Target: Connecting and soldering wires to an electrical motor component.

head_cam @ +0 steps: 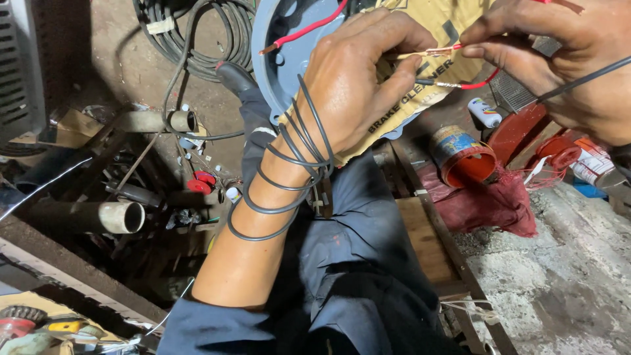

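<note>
My left hand [358, 79] pinches the bare copper end [430, 52] of a wire near the top middle, with several loops of thin black cable [289, 177] wound around its wrist. At the top right my right hand [565, 56] grips the same stripped copper strands from the other side, a red wire [478, 84] curving beneath it and a black cable [578, 80] crossing over its fingers. Behind both hands lies a round grey housing [276, 46] on a yellowish cardboard piece [453, 26]. Another red wire [309, 29] with a bare tip rests on the housing.
Dark blue trouser legs [355, 263] fill the bottom middle. An orange-rimmed can [463, 158] and red cloth [493, 200] lie at the right, with a small spray bottle [485, 113]. Metal pipes [121, 217], coiled black cable [197, 39] and scrap sit at the left. A wooden plank [420, 243] borders rough concrete [565, 283].
</note>
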